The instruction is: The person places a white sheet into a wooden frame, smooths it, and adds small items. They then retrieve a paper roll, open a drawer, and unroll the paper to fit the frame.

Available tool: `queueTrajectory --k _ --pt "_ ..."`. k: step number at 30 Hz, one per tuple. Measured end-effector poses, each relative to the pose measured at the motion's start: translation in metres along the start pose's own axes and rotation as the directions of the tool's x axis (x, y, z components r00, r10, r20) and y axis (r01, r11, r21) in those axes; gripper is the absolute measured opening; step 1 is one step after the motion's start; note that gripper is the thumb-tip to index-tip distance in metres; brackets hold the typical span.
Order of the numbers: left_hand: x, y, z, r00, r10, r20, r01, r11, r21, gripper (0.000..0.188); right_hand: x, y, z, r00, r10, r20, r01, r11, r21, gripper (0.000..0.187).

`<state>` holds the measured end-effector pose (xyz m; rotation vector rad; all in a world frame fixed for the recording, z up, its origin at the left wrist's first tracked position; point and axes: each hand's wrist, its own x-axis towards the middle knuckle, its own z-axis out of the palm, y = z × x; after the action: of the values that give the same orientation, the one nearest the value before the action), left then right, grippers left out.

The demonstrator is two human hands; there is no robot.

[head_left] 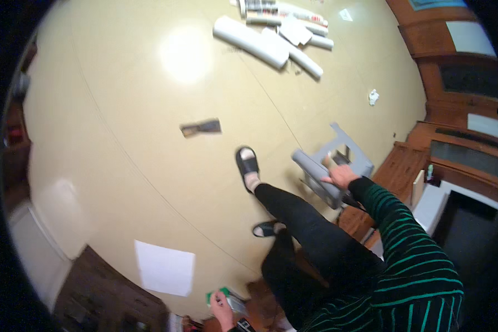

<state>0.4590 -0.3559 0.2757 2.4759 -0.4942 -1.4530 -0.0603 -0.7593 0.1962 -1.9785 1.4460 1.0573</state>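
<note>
Firstly, we note right hand [343,176] on edge of grey stool [317,170], thumb and forefinger spread; left of it, left hand [223,314] at green box [224,290]. Both grips undetermined. Floor [260,108] stretches from stool to white rolls [253,44].

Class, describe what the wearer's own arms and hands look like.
The right sleeve is black with thin green stripes, ending in a plain dark cuff. The right hand and left hand are gloveless. Beyond the left wrist, too little shows to describe.
</note>
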Motion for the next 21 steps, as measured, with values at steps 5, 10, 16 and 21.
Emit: queueTrajectory --k 5,10,16,21 --pt "-0.006 0.049 -0.082 0.996 0.081 0.037 -0.089 0.907 0.411 0.045 -0.069 0.023 -0.073 0.997 0.058 -0.058 -0.052 0.994 0.101 0.067" --pt "0.013 0.113 -0.132 0.996 -0.036 0.078 0.037 0.999 -0.014 0.039 -0.099 0.041 -0.143 0.983 0.171 -0.060 -0.154 0.961 0.228 0.079" --pt "0.077 0.209 -0.190 0.992 0.020 0.128 0.009 0.976 -0.218 0.037 -0.086 0.030 -0.228 0.952 0.306 -0.030 -0.277 0.896 0.346 0.070" --pt "0.135 0.272 -0.256 0.980 -0.057 0.189 0.088 0.984 -0.158 0.042 -0.089 -0.001 -0.304 0.916 0.395 -0.066 -0.336 0.848 0.411 0.066"
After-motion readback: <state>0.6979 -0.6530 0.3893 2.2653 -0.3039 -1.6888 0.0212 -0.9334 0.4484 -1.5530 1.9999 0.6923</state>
